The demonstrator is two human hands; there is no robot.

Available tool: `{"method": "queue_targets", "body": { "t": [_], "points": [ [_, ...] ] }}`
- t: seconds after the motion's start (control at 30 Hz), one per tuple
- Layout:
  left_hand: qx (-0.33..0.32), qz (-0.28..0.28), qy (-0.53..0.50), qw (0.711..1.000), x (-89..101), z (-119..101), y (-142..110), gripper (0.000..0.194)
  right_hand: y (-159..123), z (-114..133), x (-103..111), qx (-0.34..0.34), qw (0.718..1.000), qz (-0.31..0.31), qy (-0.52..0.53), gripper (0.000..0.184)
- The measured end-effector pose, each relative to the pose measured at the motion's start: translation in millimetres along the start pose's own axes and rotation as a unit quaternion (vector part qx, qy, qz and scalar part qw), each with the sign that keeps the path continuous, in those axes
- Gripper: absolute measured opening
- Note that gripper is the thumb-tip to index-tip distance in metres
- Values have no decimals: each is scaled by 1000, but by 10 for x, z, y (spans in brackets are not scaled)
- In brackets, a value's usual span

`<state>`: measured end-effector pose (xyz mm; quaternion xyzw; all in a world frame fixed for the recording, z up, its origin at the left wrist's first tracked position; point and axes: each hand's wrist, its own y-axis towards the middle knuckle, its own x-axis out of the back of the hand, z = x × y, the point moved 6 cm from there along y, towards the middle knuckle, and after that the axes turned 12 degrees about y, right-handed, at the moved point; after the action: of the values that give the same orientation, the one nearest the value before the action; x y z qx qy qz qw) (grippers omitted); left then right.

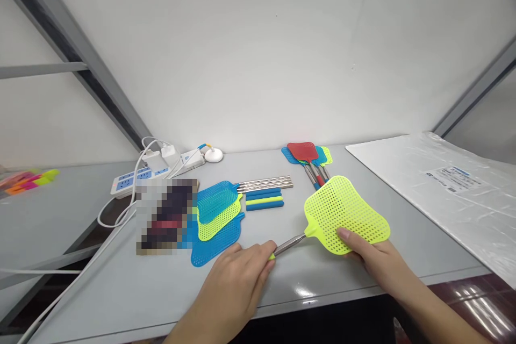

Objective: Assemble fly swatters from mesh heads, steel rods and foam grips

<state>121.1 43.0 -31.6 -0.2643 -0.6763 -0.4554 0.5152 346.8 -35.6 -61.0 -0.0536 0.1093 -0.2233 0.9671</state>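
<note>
You hold a yellow-green perforated plastic fly swatter [346, 209] between both hands, over the near part of a smooth grey tabletop [121, 290]. Your left hand [244, 274] is closed around the handle end — only a sliver of yellow-green shows past the grip — and a short silver metal shaft [289, 246] runs from there to the mesh head. Your right hand [373, 258] grips the head by its lower edge, thumb on top of the mesh; the part of that hand underneath is hidden.

Beyond your left hand, blue and yellow-green perforated plastic swatter heads [217, 251] overlap in a pile. Slim silver metal rods [268, 183] lie side by side at its right; you cannot tell whether they are joined to the topmost blue head. Just in front of the rods, blue and yellow-green tubular sleeves [265, 206] lie in a row.

Farther back, near the white wall [258, 54], swatters with red, blue and yellow-green heads [302, 151] lie stacked, handles toward you. To their right rests a large flat white wrapped panel [407, 164]. On your left, a pixelated dark object [169, 220] sits beside the pile, near a white-and-blue power strip [124, 185] and a round white device [213, 155].
</note>
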Motion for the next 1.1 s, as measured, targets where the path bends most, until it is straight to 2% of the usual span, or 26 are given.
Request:
{"method": "queue_targets", "body": {
  "t": [0.17, 0.33, 0.47, 0.53, 0.6, 0.67, 0.73, 0.8, 0.87, 0.93, 1.0, 1.1],
  "points": [
    [1, 14, -27, 1000, 12, -22, 31, 19, 74, -75, 109, 12, 997, -19, 72, 49],
    [5, 14, -32, 999, 8, -6, 7, 18, 82, 66, 278, 68, 972, -142, 177, 43],
    [-5, 9, -42, 999, 4, 7, -21, 20, 75, 103, 342, 109, 962, -168, 183, 38],
    [-2, -5, -46, 999, 27, 17, -24, 20, 79, 58, 336, 109, 970, -157, 147, 32],
    [-8, -8, -48, 999, 50, -1, -11, 19, 73, 32, 238, 107, 987, -105, 65, 28],
    [-24, 12, -46, 999, 48, -48, 16, 16, 38, 21, -8, 97, 993, 19, -57, 25],
    [-47, 38, -35, 998, 30, -106, 43, 15, -53, 9, -303, 85, 971, 158, -159, 27],
    [-62, 52, -25, 996, 14, -145, 61, 16, -146, 31, -506, 88, 948, 229, -201, 34],
    [-70, 58, -29, 995, 3, -160, 67, 17, -193, 70, -584, 100, 945, 234, -207, 41],
    [-75, 59, -43, 995, -1, -160, 65, 16, -204, 77, -564, 106, 949, 216, -203, 43],
    [-80, 56, -51, 994, -1, -155, 59, 16, -178, 67, -462, 116, 959, 186, -179, 42],
    [-76, 39, -47, 995, 6, -127, 50, 17, -75, 60, -178, 137, 983, 101, -73, 45]
  ]
}}
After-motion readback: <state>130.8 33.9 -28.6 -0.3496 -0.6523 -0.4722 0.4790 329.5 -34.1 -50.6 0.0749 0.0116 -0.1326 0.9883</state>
